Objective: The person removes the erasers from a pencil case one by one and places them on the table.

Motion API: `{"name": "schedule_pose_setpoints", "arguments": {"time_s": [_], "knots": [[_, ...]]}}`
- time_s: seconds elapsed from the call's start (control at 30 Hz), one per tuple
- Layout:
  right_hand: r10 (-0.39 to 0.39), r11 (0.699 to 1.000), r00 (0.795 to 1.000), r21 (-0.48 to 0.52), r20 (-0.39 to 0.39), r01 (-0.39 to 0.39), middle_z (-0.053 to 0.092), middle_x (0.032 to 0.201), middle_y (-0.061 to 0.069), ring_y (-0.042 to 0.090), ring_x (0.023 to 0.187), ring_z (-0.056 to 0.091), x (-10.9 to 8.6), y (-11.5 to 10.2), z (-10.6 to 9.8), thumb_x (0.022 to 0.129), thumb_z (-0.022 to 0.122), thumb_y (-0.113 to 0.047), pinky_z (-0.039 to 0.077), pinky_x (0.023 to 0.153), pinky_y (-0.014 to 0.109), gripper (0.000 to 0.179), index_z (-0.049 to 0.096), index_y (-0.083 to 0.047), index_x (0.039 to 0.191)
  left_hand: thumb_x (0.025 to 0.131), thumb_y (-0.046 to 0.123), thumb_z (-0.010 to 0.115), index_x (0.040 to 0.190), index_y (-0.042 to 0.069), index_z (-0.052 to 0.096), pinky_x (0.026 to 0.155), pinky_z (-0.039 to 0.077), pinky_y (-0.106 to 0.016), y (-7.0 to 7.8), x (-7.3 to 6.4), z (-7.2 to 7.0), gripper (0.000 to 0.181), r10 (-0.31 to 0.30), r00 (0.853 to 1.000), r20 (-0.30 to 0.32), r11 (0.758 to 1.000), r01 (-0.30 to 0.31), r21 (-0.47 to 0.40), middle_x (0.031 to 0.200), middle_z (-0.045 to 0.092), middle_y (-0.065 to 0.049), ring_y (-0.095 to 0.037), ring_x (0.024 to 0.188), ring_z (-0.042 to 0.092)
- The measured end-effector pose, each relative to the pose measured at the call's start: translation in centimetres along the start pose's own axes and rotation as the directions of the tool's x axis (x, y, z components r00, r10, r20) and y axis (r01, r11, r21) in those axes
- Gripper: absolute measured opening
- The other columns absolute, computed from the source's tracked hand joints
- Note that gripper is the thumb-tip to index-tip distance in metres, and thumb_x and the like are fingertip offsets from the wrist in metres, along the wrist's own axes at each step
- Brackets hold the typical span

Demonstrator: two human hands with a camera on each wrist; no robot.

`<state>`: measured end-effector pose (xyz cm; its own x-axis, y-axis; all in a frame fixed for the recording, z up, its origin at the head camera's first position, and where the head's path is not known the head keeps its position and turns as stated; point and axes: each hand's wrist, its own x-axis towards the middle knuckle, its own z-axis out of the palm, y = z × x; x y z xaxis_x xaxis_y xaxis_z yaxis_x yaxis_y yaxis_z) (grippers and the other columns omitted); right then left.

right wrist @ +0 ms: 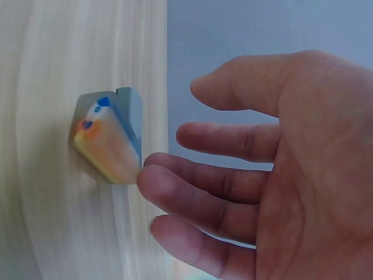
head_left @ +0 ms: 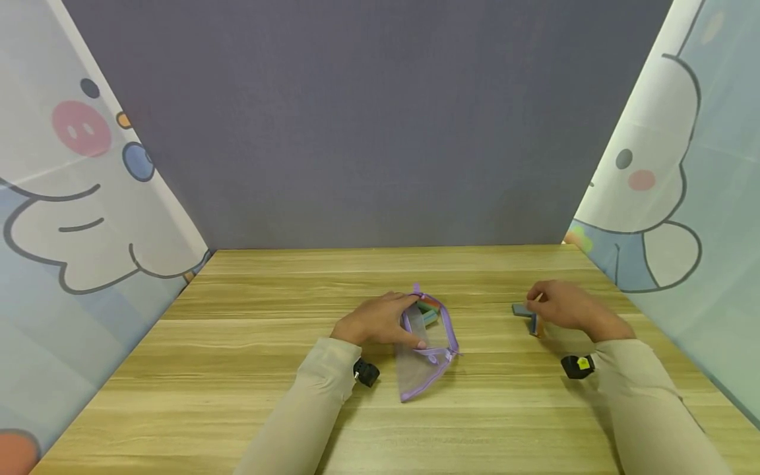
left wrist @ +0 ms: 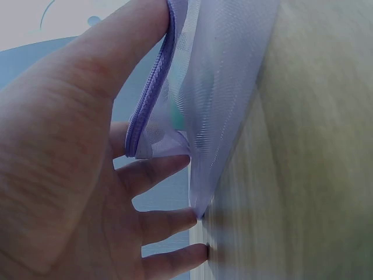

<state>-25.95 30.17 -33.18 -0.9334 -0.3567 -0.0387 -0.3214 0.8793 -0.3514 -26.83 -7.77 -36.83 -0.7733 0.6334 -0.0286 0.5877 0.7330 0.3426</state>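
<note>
Right of centre in the head view, the right hand [head_left: 561,305], fingers loosely parted, gripping nothing, nears small blocks [head_left: 522,310]; lower centre, the left hand [head_left: 380,321], spread wide, touches a mesh pouch [head_left: 414,373] containing coloured pieces [head_left: 429,318]

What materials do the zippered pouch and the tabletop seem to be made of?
Pouch: thin, sheer mesh, probably nylon or polyester, judging by its fine see-through weave. Its purple zipper has ridged teeth, likely plastic. Tabletop: smooth-looking wood or wood-look laminate with streaked grain; I cannot tell which.
</note>
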Motion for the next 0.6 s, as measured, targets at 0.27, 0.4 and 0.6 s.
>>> {"name": "schedule_pose_setpoints", "arguments": {"time_s": [0.27,0.4,0.6], "knots": [[-0.001,1.0,1.0,0.011,0.02,0.001,0.071,0.097,0.013,0.029,0.087,0.067,0.17,-0.28,0.43,0.1,0.059,-0.023,0.053,0.073,0.048,0.034,0.065,0.007,0.113,0.08,0.067,0.071,0.158,0.02,0.034,0.108,0.039,-0.04,0.01,0.13,0.03,0.098,0.008,1.0,0.0,1.0,-0.008,0.009,0.151,0.047,-0.002,-0.02,0.138,0.042],[-0.004,1.0,1.0,0.006,0.016,0.004,0.071,0.096,0.011,0.031,0.089,0.067,0.25,-0.36,0.58,0.101,0.058,-0.023,0.053,0.075,0.049,0.034,0.065,0.008,0.113,0.08,0.067,0.072,0.158,0.02,0.034,0.108,0.039,-0.04,0.0,0.18,0.01,0.098,0.009,1.0,0.002,1.0,-0.009,0.007,0.152,0.046,-0.002,-0.02,0.139,0.041],[-0.002,1.0,1.0,-0.005,0.013,0.002,0.071,0.097,0.012,0.032,0.089,0.067,0.36,-0.4,0.65,0.1,0.058,-0.023,0.053,0.075,0.049,0.035,0.065,0.008,0.114,0.08,0.068,0.071,0.158,0.021,0.035,0.108,0.039,-0.041,-0.03,0.22,0.03,0.097,0.009,1.0,0.002,1.0,-0.009,0.003,0.151,0.047,-0.002,-0.02,0.138,0.042]]}}
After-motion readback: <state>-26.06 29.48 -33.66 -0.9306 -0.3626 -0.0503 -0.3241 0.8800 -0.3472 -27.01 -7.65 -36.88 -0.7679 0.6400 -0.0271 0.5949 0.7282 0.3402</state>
